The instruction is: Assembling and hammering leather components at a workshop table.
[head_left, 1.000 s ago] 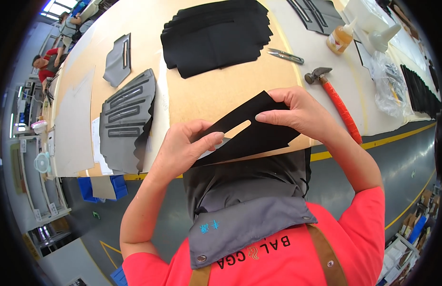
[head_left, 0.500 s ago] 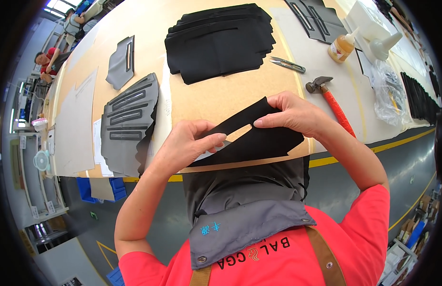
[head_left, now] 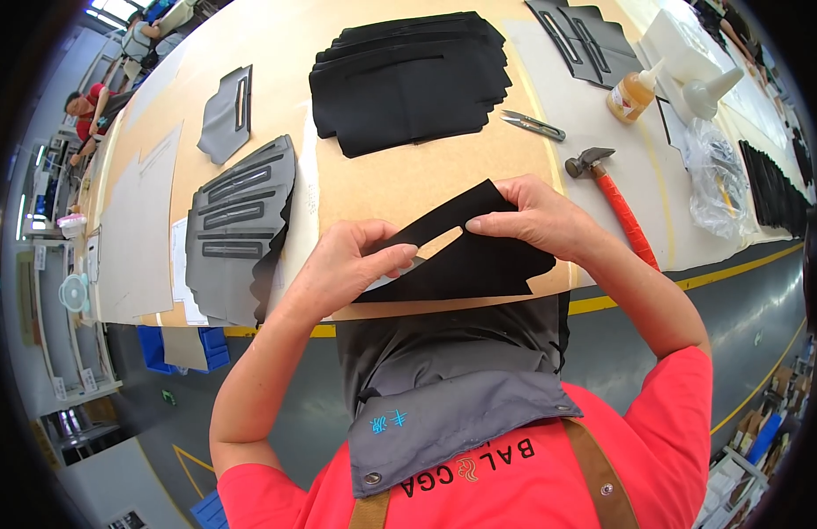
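Between my two hands a black fabric panel (head_left: 488, 269) with a long slot cut in it is held tilted at the table's near edge. My left hand (head_left: 355, 263) pinches it by the left end of the slot, thumb on top. At the slot's right end my right hand (head_left: 532, 216) grips the upper edge, its thumb pressed near the opening. Tan tabletop shows through the slot, with a pale patch beside the left thumb. Beyond my hands lies a stack of black panels (head_left: 399, 106). Left of my left hand is a fanned pile of grey slotted panels (head_left: 236, 229).
Right of my hands lie a red-handled hammer (head_left: 615, 207) and thread snips (head_left: 533, 125). Farther right stand an amber glue bottle (head_left: 633, 93), a white nozzle bottle (head_left: 710, 93) and a clear plastic bag (head_left: 717, 176). One grey panel (head_left: 225, 119) lies at the far left. Two people sit beyond.
The black panel's lower right part has shifted slightly left, and the slot looks a little wider open. Both hands keep their grip in nearly the same place.
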Demonstrator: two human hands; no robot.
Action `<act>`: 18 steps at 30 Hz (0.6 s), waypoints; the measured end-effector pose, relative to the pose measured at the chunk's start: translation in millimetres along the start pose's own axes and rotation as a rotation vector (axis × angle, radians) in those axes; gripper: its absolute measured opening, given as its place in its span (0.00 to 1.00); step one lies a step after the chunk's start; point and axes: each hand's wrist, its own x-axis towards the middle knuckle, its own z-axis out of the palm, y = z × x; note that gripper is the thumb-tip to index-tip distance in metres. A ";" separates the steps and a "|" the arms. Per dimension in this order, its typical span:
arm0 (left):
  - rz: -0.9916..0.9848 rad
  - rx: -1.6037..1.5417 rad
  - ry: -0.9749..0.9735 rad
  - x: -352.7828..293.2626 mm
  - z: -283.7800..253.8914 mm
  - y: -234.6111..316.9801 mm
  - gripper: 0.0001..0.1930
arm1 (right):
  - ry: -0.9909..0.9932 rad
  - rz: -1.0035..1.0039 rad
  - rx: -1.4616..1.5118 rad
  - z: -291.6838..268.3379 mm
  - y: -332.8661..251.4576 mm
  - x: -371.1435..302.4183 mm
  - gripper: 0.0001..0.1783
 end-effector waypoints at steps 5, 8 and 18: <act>-0.020 0.014 0.010 -1.4 0.5 0.8 0.13 | 0.020 -0.025 -0.071 4.1 0.8 0.9 0.13; 0.006 0.025 0.004 -2.1 1.7 0.3 0.13 | 0.036 -0.075 -0.022 6.6 9.1 0.7 0.12; 0.064 0.027 0.036 5.4 7.4 -15.2 0.13 | 0.217 -0.209 -0.187 17.2 27.0 4.3 0.12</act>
